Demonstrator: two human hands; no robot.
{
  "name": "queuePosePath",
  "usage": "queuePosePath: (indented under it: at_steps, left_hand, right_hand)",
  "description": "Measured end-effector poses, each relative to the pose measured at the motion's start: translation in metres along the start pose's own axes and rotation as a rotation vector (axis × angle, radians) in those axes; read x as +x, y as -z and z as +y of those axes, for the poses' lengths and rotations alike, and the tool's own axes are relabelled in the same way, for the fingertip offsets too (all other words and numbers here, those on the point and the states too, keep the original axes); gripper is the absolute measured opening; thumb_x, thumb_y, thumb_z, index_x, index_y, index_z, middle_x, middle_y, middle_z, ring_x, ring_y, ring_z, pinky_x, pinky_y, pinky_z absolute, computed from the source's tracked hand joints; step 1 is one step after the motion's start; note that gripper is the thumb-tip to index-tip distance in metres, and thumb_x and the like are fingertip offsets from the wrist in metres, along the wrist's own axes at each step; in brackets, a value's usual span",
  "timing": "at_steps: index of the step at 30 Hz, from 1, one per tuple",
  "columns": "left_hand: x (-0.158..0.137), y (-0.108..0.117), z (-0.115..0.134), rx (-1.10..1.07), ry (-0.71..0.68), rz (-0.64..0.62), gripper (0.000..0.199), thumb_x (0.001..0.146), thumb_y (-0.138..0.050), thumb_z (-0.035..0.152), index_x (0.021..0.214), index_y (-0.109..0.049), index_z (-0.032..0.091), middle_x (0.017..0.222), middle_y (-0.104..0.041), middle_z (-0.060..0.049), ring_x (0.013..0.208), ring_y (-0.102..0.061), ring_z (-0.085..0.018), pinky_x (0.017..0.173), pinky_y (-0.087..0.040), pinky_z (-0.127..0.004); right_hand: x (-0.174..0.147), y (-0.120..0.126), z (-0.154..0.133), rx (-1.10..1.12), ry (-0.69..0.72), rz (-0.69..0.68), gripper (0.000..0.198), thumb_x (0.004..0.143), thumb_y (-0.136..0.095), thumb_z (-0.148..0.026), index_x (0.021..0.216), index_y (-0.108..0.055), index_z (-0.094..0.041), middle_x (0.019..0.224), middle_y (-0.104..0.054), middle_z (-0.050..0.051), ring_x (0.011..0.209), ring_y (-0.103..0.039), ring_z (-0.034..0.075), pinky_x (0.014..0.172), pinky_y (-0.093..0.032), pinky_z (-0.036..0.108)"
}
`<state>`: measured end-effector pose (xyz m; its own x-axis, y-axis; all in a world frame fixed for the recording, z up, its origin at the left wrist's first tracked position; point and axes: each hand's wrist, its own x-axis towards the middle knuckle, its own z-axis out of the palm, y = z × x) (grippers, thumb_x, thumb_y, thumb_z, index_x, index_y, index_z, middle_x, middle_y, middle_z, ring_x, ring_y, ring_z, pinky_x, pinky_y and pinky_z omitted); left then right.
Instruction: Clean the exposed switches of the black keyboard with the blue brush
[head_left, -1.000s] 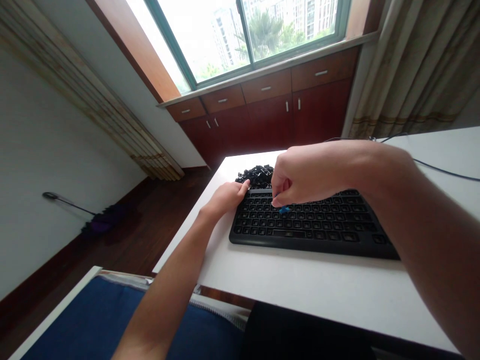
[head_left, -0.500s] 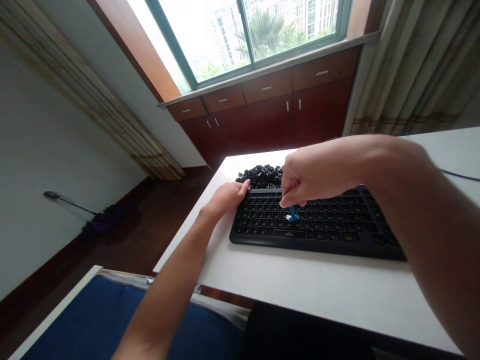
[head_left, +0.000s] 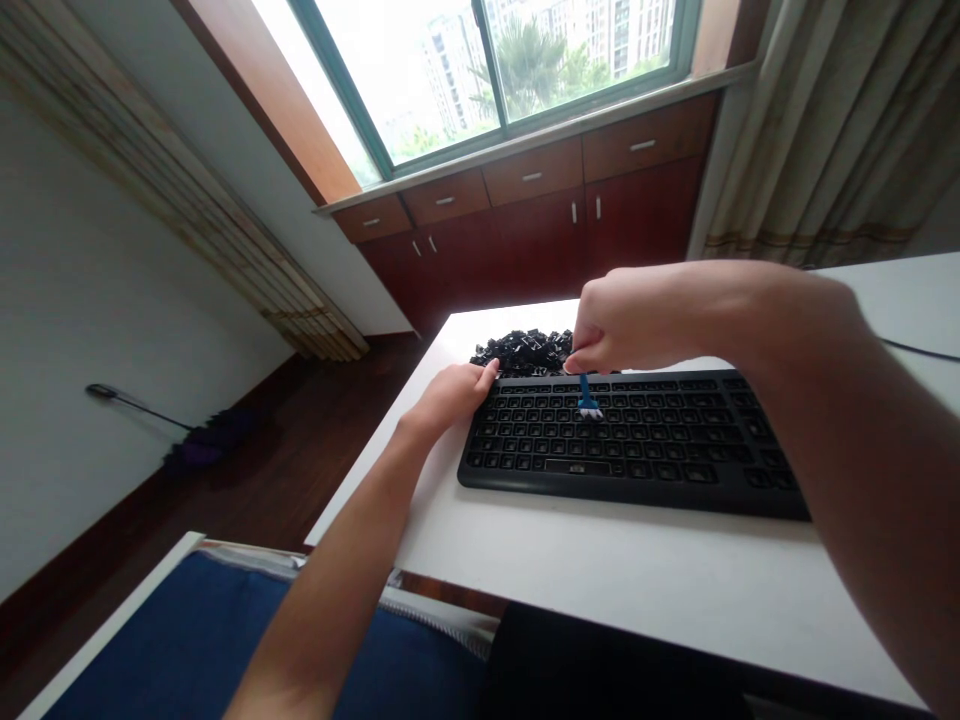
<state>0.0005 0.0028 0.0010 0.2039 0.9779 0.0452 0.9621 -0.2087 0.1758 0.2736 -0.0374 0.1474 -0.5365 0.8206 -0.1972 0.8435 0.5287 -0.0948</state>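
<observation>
A black keyboard [head_left: 660,482] without its keycaps lies on the white table, its rows of bare key sockets facing up. My left hand [head_left: 454,392] grips its far left corner, thumb along the top edge and the other fingers partly hidden. Closed around the handle of a small blue brush [head_left: 586,392], my right hand [head_left: 611,325] is above the keyboard's far edge. The brush points down, and its white bristles are at the upper middle key rows. Behind the keyboard is a heap of loose black keycaps [head_left: 525,350], partly covered by my right hand.
The white table [head_left: 480,535] has its left edge close to my left forearm. A dark cable [head_left: 919,350] runs over the table at the right. Blue fabric in a pale frame [head_left: 172,630] is below left. Wooden cabinets [head_left: 525,235] stand under the window beyond.
My right hand has lifted slightly and moved a little right, bringing the brush head away from me to higher key rows. The left hand and keyboard stay in place.
</observation>
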Motion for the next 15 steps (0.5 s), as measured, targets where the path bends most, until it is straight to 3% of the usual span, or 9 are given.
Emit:
queuePosePath:
  at_steps: [12, 15]
  left_hand:
    - [-0.0016, 0.0033, 0.0034, 0.011, 0.001, -0.008, 0.074, 0.095, -0.016, 0.063, 0.072, -0.070, 0.018, 0.081, -0.073, -0.010, 0.074, -0.064, -0.023, 0.068, -0.042, -0.029]
    - [-0.0007, 0.0028, 0.0032, 0.029, 0.004, -0.007, 0.075, 0.095, -0.015, 0.063, 0.072, -0.070, 0.018, 0.082, -0.073, -0.011, 0.075, -0.064, -0.023, 0.068, -0.041, -0.030]
  right_hand:
    - [-0.0026, -0.0028, -0.0028, -0.020, -0.065, -0.028, 0.039, 0.077, -0.058, -0.057, 0.078, -0.072, -0.020, 0.068, -0.067, 0.008, 0.052, -0.055, 0.017, 0.049, -0.034, 0.033]
    - [-0.0044, -0.0050, -0.0019, 0.053, -0.022, -0.009, 0.036, 0.075, -0.062, -0.055, 0.073, -0.072, -0.020, 0.062, -0.064, 0.007, 0.051, -0.053, 0.017, 0.050, -0.033, 0.034]
